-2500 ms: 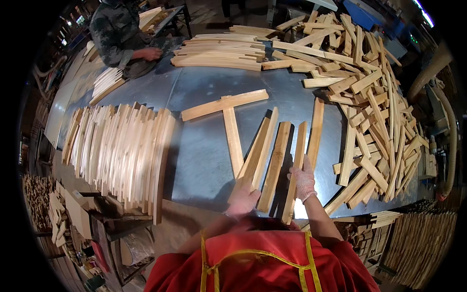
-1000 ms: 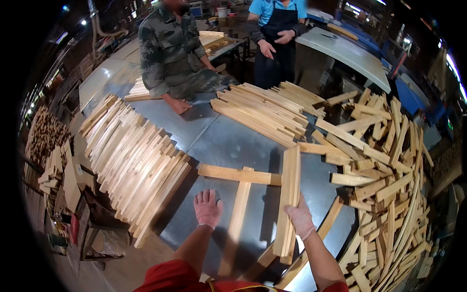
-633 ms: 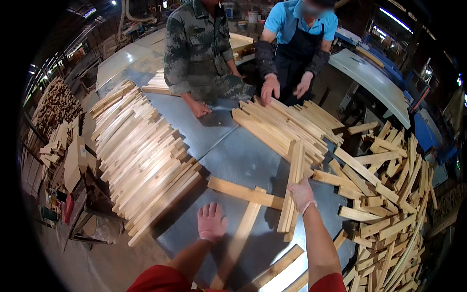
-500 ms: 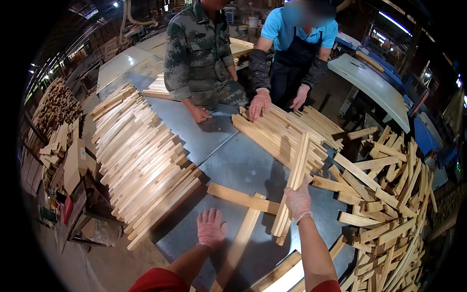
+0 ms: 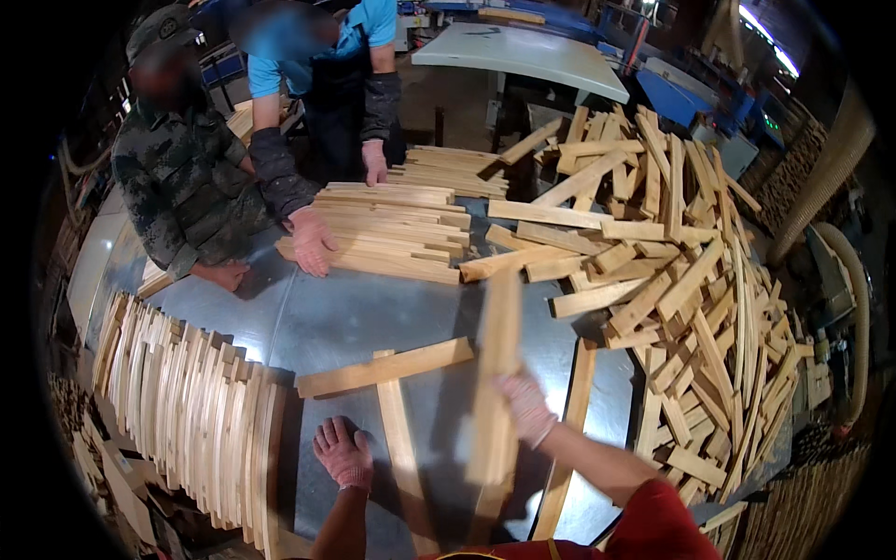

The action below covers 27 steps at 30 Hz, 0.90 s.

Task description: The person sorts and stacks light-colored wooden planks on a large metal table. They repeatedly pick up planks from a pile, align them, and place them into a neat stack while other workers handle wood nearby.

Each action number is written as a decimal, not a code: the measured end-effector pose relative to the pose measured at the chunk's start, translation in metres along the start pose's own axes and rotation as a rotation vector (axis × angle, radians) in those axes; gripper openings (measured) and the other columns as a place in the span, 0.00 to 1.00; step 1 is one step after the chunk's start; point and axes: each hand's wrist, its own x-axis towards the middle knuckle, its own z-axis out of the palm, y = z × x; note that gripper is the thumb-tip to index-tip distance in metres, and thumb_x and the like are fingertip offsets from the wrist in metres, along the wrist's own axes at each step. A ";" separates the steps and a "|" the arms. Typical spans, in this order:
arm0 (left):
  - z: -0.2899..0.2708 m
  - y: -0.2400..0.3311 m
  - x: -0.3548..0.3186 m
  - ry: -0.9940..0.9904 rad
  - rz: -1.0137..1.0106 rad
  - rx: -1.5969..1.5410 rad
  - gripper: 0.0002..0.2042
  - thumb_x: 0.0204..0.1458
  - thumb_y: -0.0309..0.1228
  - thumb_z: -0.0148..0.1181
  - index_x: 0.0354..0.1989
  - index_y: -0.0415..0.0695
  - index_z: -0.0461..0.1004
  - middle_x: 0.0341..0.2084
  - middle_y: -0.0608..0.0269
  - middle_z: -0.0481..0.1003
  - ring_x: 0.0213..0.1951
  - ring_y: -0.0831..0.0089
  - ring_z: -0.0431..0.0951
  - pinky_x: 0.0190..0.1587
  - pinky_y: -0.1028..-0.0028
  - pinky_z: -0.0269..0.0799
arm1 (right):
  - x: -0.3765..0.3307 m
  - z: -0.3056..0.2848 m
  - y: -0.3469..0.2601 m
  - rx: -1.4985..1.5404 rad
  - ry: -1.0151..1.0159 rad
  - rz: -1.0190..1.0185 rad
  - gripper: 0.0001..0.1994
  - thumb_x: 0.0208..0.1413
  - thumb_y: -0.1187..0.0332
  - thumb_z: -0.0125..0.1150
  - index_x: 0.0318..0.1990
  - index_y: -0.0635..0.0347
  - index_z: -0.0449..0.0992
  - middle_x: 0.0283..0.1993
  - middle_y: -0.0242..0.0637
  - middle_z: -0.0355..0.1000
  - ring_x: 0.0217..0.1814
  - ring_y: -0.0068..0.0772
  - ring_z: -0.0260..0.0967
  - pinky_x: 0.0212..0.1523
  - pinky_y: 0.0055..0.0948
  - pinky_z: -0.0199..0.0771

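In the head view, the right hand [image 5: 528,408] has its grip pinching a blurred wooden strip [image 5: 495,364] over the metal surface [image 5: 345,317], between two crossed boards [image 5: 385,368] and a jumbled pile [image 5: 691,289]; the left hand [image 5: 343,455], grip spread, is palm-down beside the crossed boards.

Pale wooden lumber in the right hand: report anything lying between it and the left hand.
A long, pale wooden slat lies on the grey metal table between the left hand and the lumber; another slat crosses near its far end.

Held board [image 5: 495,373] pale tan; gloves [image 5: 342,457] pinkish; tabletop [image 5: 341,313] blue-grey; sleeve [image 5: 658,525] red; co-worker's jacket [image 5: 168,177] green-grey camouflage.
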 end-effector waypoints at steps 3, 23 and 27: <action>-0.007 -0.007 0.001 -0.019 -0.052 0.000 0.34 0.57 0.47 0.57 0.70 0.43 0.65 0.69 0.45 0.65 0.71 0.42 0.61 0.74 0.43 0.50 | 0.059 -0.088 -0.153 -0.014 0.198 -0.123 0.19 0.67 0.56 0.60 0.58 0.56 0.76 0.51 0.34 0.78 0.49 0.33 0.75 0.51 0.37 0.78; -0.032 0.007 0.004 -0.031 -0.055 -0.076 0.31 0.53 0.43 0.61 0.65 0.44 0.67 0.65 0.51 0.67 0.69 0.46 0.62 0.74 0.43 0.50 | 0.086 0.017 -0.069 -1.107 -0.373 -0.171 0.35 0.59 0.54 0.64 0.73 0.57 0.67 0.70 0.48 0.70 0.75 0.50 0.64 0.74 0.40 0.63; -0.034 0.013 0.006 0.004 -0.038 -0.052 0.30 0.51 0.43 0.61 0.63 0.44 0.67 0.64 0.52 0.67 0.68 0.48 0.63 0.73 0.44 0.51 | 0.092 0.052 -0.044 -1.426 -0.545 -0.487 0.37 0.55 0.53 0.65 0.73 0.52 0.66 0.68 0.43 0.69 0.74 0.46 0.62 0.72 0.43 0.61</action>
